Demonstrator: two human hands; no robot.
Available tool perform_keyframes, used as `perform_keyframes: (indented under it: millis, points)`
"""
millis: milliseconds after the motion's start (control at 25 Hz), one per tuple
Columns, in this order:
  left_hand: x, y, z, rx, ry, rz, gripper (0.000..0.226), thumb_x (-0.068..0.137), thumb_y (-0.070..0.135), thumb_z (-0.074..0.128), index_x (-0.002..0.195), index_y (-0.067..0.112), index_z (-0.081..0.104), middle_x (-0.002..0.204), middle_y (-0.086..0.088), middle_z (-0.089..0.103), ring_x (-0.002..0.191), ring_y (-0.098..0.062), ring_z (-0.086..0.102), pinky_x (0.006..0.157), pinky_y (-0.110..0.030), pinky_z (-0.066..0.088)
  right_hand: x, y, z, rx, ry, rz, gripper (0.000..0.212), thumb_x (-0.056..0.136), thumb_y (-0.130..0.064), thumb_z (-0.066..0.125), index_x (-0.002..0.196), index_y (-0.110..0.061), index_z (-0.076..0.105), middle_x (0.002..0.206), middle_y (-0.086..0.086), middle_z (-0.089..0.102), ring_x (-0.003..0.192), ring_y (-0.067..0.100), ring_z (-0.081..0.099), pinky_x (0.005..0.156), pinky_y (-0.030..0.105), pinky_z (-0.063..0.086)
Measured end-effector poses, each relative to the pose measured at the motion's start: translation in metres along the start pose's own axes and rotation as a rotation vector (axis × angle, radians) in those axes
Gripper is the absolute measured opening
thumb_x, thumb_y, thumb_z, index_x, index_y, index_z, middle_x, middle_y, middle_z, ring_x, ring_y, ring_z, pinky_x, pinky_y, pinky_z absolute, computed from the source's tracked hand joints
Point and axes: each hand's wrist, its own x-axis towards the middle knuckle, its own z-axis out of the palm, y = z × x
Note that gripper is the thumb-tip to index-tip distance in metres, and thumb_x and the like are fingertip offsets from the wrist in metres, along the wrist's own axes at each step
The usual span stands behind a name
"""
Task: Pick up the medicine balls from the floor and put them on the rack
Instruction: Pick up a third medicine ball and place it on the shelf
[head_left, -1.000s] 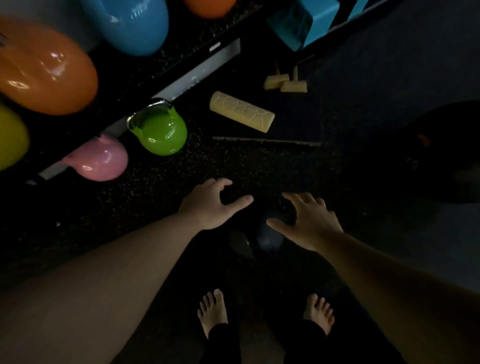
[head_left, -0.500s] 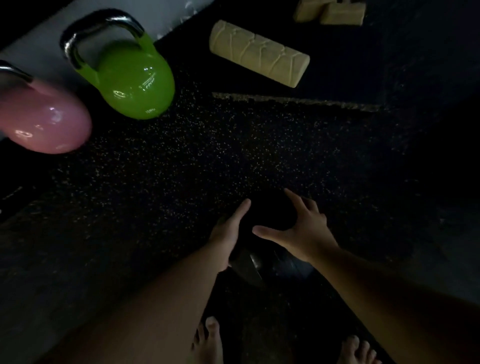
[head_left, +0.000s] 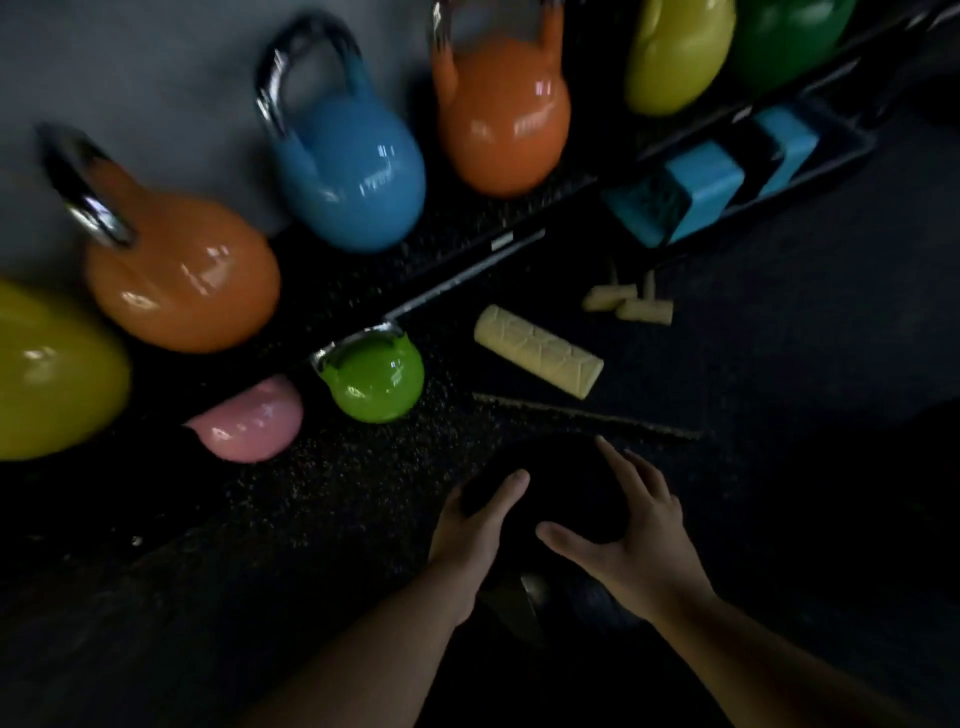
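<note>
From the head camera, looking down: both hands were on a black medicine ball (head_left: 566, 493), which sat low in the picture, just this side of the lime-green kettlebell (head_left: 374, 382). The left hand (head_left: 470, 540) cupped the ball's near left side, fingers curled round it, thumb laid up over the top. The right hand (head_left: 631, 540) had its fingers spread wide over the right side, thumb pointing in toward the left hand. The room was dim and the ball nearly vanished into the dark speckled floor (head_left: 322, 493), so whether it was off the ground I couldn't tell.

Beside the green kettlebell, to its left, a pink kettlebell (head_left: 249, 421). To its right, a cream foam roller (head_left: 537, 358) lay on the floor, with small cream blocks (head_left: 628, 306) further beyond. Behind the green one, on the rack's low shelf (head_left: 457, 234), stood an orange kettlebell (head_left: 182, 275), a blue kettlebell (head_left: 353, 176) and more, all a bit blurred.
</note>
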Motion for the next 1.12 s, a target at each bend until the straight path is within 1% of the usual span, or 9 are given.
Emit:
perform_keyframes:
  millis: [120,240,320,480,520,640,800,1000,1120]
  points:
    - [-0.067,0.097,-0.006,-0.055,-0.035,0.098,0.047,0.071,0.067,0.086,0.108,0.045,0.065,0.100,0.024,0.062,0.088,0.000,0.059,0.070,-0.028,0.048,-0.017,-0.089,-0.083,0.008,0.060,-0.108,0.130,0.042,-0.104,0.058,0.156,-0.057,0.014,0.166,-0.013,0.016,0.150,0.025,0.018,0.112,0.058,0.039]
    - [-0.144,0.188,-0.016,-0.130,0.008,0.281,0.061,0.068,0.058,0.094,0.120,0.034,0.073,0.110,0.013,0.077,0.105,-0.013,0.072,0.091,-0.033,0.057,-0.047,-0.178,-0.165,0.028,0.133,-0.213,0.128,0.041,-0.103,0.059,0.154,-0.060,0.015,0.165,-0.014,0.018,0.149,0.026,0.019,0.112,0.057,0.039]
    - [-0.191,0.248,-0.026,-0.165,0.078,0.419,0.060,0.066,0.049,0.099,0.116,0.024,0.078,0.104,0.013,0.083,0.111,-0.017,0.075,0.096,-0.025,0.057,-0.067,-0.238,-0.211,0.056,0.201,-0.321,0.125,0.039,-0.103,0.061,0.150,-0.065,0.016,0.164,-0.013,0.022,0.148,0.027,0.023,0.112,0.055,0.039]
    - [-0.302,0.366,-0.059,-0.170,0.086,0.618,0.070,0.042,0.073,0.086,0.099,0.033,0.078,0.086,0.025,0.082,0.086,0.007,0.076,0.081,-0.016,0.058,-0.116,-0.361,-0.302,0.102,0.321,-0.549,0.118,0.044,-0.091,0.069,0.148,-0.057,0.025,0.159,-0.002,0.035,0.143,0.033,0.034,0.111,0.053,0.040]
    - [-0.333,0.395,-0.070,-0.177,0.079,0.676,0.071,0.042,0.074,0.084,0.100,0.033,0.078,0.088,0.023,0.083,0.086,0.007,0.076,0.084,-0.018,0.060,-0.132,-0.395,-0.323,0.107,0.338,-0.604,0.116,0.046,-0.090,0.069,0.148,-0.055,0.026,0.158,0.000,0.036,0.143,0.032,0.035,0.111,0.053,0.041]
    - [-0.417,0.469,-0.109,-0.218,0.078,0.799,0.081,0.048,0.076,0.085,0.117,0.033,0.078,0.119,-0.001,0.082,0.109,-0.022,0.077,0.104,-0.044,0.059,-0.170,-0.488,-0.374,0.093,0.375,-0.730,0.118,0.051,-0.089,0.068,0.154,-0.048,0.030,0.157,0.001,0.035,0.142,0.032,0.037,0.110,0.054,0.043]
    - [-0.489,0.551,-0.163,-0.240,0.176,1.001,0.062,0.049,0.081,0.079,0.100,0.047,0.068,0.111,0.012,0.077,0.091,-0.005,0.075,0.073,-0.025,0.060,-0.189,-0.591,-0.408,0.122,0.424,-0.895,0.118,0.054,-0.087,0.070,0.156,-0.047,0.027,0.159,-0.002,0.031,0.143,0.031,0.035,0.112,0.057,0.040]
    - [-0.543,0.633,-0.227,-0.235,0.174,1.181,0.086,0.054,0.075,0.083,0.128,0.033,0.072,0.123,0.003,0.077,0.110,-0.017,0.075,0.096,-0.039,0.062,-0.196,-0.699,-0.422,0.229,0.518,-1.043,0.120,0.052,-0.086,0.072,0.157,-0.042,0.031,0.159,-0.001,0.032,0.145,0.030,0.035,0.115,0.051,0.039]
    - [-0.551,0.673,-0.251,-0.209,0.186,1.251,0.074,0.055,0.075,0.083,0.118,0.037,0.073,0.119,0.004,0.078,0.110,-0.019,0.076,0.094,-0.041,0.063,-0.184,-0.743,-0.424,0.258,0.551,-1.088,0.119,0.054,-0.085,0.072,0.157,-0.040,0.032,0.159,0.000,0.031,0.146,0.031,0.031,0.116,0.052,0.038]
